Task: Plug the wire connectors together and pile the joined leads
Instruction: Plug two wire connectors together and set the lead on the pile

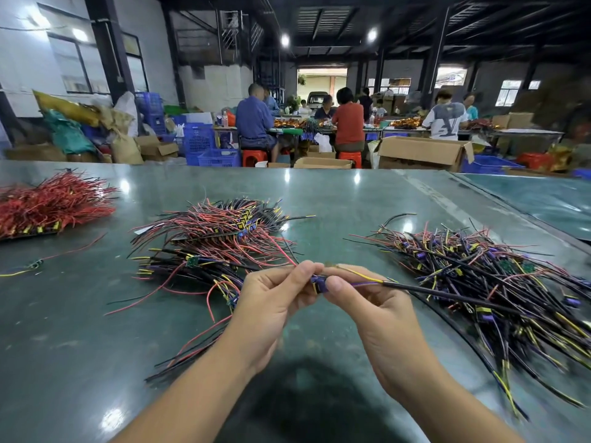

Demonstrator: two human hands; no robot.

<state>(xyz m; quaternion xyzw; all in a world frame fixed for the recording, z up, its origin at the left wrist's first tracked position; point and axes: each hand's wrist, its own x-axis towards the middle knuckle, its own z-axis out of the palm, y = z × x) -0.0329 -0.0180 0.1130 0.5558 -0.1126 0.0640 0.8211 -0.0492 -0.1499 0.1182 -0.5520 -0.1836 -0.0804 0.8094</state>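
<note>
A green table [335,199] carries 3 wire heaps: a red pile [51,203] far left of the purple connector [319,282], a mixed pile [217,241] just behind-left of it, and a dark pile [486,276] to its right. The left hand [271,302] and right hand [367,305] both pinch the connector above the table.

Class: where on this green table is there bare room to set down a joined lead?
Bare table beyond the middle pile, and between it and the red pile. Crowded: the right pile.
</note>
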